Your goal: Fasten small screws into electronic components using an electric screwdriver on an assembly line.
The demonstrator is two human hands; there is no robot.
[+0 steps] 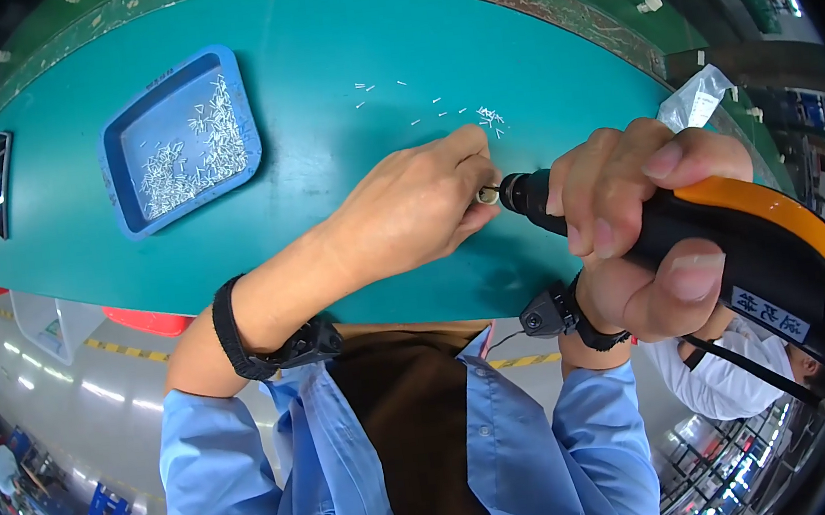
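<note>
Between the fingertips of my left hand (426, 196) is a small off-white part (488, 195), mostly hidden by the fingers. My right hand (628, 205) is wrapped round a black and orange electric screwdriver (763, 241), held nearly level and pointing left. Its thin bit meets the small part at my left fingertips; whether a screw sits on the bit is too small to tell. Just beyond my left hand lies a little heap of small silvery screws (490, 117), with several more scattered to its left.
A blue tray (110, 153) with many small screws stands at the left on the green table (311, 57). A dark phone-like object (3, 185) lies farther left. At the right edge is a clear plastic bag (698, 99). A cord trails from the screwdriver; a person in white (727, 375) is behind it.
</note>
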